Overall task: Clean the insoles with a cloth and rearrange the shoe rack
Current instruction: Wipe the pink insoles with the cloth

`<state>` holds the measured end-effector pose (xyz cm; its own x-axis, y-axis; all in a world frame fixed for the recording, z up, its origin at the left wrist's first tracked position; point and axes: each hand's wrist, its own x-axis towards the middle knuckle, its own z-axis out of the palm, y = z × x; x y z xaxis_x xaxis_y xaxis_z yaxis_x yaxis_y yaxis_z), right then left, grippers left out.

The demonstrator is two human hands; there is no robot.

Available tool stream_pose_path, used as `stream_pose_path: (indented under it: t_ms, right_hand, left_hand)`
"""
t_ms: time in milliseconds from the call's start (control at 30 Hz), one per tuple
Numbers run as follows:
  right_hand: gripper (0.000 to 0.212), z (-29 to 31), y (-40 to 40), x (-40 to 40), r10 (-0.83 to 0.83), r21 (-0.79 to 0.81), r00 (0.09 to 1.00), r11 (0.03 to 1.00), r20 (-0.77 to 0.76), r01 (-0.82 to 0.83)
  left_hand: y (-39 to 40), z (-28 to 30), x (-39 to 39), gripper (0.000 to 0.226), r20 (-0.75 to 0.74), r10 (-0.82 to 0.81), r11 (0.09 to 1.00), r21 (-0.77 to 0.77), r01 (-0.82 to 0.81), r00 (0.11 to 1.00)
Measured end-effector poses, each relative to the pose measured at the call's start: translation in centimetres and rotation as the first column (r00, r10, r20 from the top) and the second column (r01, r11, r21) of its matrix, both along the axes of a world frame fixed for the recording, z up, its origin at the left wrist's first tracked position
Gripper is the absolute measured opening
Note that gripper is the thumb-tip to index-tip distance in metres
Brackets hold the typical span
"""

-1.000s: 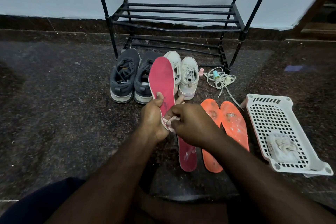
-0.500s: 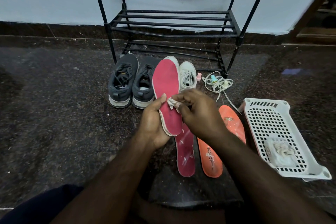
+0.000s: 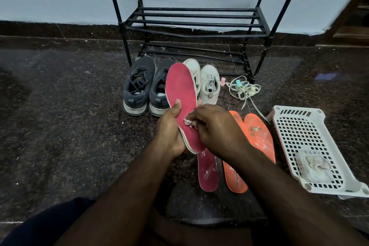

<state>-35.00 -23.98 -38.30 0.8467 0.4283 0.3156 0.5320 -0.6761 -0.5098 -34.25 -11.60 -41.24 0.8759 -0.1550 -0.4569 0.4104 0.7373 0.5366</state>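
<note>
Left hand: the left hand (image 3: 169, 132) is gripping the lower edge of the raised pink insole (image 3: 182, 96), thumb lying across its face, fingers curled behind.
Held insole: its long axis is running away from the person, toe end pointing up toward the shoe rack (image 3: 195, 24), heel end sitting low in the palm.
Right hand: the right hand (image 3: 217, 128) is pinching a small crumpled cloth (image 3: 188, 121) against the insole's lower half, fingers bent tightly round it.
Key relation: most of the unwiped face is lying above and ahead of the cloth, so a stroke would likely be travelling toe-ward.
Waiting: a second pink insole (image 3: 207, 171) and two orange insoles (image 3: 257, 136) are lying on the floor (image 3: 69, 116), just right of the hands.
</note>
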Motion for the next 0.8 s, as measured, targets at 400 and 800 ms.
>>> stream_pose_path:
  t_ms: [400,800]
  right_hand:
    - [0.038,-0.7,0.2,-0.1,-0.154,-0.079,0.988,0.985,0.003,0.154]
    - [0.019,-0.2,-0.2,-0.1,-0.151,0.006,0.987,0.988,-0.063,0.152]
  left_hand:
    - [-0.6,0.2,-0.4,0.049,-0.023,0.021,1.000,0.019,-0.021,1.000]
    - [-1.0,0.1,-0.6,0.049,-0.058,0.012,0.999,0.039,-0.009,0.998]
